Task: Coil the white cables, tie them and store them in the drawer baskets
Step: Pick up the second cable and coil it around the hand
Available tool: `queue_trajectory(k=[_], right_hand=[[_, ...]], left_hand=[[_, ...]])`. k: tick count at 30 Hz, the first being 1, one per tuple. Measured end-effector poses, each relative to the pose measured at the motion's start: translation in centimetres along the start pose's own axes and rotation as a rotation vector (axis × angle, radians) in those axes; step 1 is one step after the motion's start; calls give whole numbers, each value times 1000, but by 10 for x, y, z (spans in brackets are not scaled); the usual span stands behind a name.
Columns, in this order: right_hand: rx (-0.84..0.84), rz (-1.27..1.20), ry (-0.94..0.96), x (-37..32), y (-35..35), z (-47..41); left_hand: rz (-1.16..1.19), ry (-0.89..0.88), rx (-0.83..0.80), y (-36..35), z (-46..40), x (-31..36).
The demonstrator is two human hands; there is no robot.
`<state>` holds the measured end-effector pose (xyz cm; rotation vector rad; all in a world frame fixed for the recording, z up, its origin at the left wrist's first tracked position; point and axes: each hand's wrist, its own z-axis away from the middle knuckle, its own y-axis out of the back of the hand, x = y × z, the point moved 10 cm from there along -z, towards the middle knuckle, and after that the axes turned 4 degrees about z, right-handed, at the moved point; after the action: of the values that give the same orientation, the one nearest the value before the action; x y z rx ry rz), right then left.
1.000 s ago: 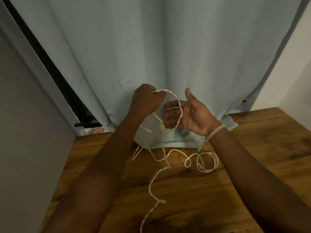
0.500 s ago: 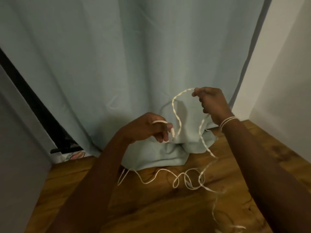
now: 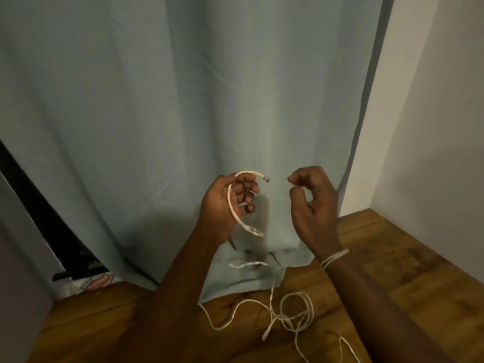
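Since half a second ago your right hand [image 3: 311,203] has let go of the thin white cable [image 3: 231,203] and come down level with your left hand [image 3: 226,205], and the tall loop between them has gone. The cable's plug end now arches over your left fingers [image 3: 246,196], which curl round it. The right hand's fingers are curled and hold nothing. The rest of the cable trails down past the pale blue curtain [image 3: 183,113] into a loose tangle on the brown wooden bench [image 3: 392,258].

To coil well, I'd keep the plug end pinned in the left hand. Draw slack with the right and lay even loops into the left palm. Shake the tangle free first, or it may knot.

Count: one cable that I can tell, though the tangle may hide another. One plug in hand and one on the bench. Several turns of pale string [image 3: 334,259] wrap your right wrist. No drawer baskets in view.
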<state>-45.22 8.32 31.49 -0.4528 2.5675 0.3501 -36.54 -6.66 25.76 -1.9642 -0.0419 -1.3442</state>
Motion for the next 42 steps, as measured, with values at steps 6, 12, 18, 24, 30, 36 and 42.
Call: queue_trajectory(k=[6,12,18,24,30,36,42], right_hand=[[-566,-161,-145,7,-59,35],[-628,-447,-297,13,-38,2],[-473,-328,-138,-11,-11,-52],[-355,-199,-158,-13,7,-82],[-386,-179,-292,14,4,-69],[-952,-463,-616,23,-57,29],[-1340,-642,-697,10,-39,57]], left_hand=[[158,-6,-19,1,-8,4],[74,-45,71,21,-8,17],[-771,-370,386,20,7,66],[-531,-244,-342,-65,20,40],[-214,-245,-460,-97,36,42],[-34,-370,-335,-98,18,64],[-514,-463,-199,-80,5,49]])
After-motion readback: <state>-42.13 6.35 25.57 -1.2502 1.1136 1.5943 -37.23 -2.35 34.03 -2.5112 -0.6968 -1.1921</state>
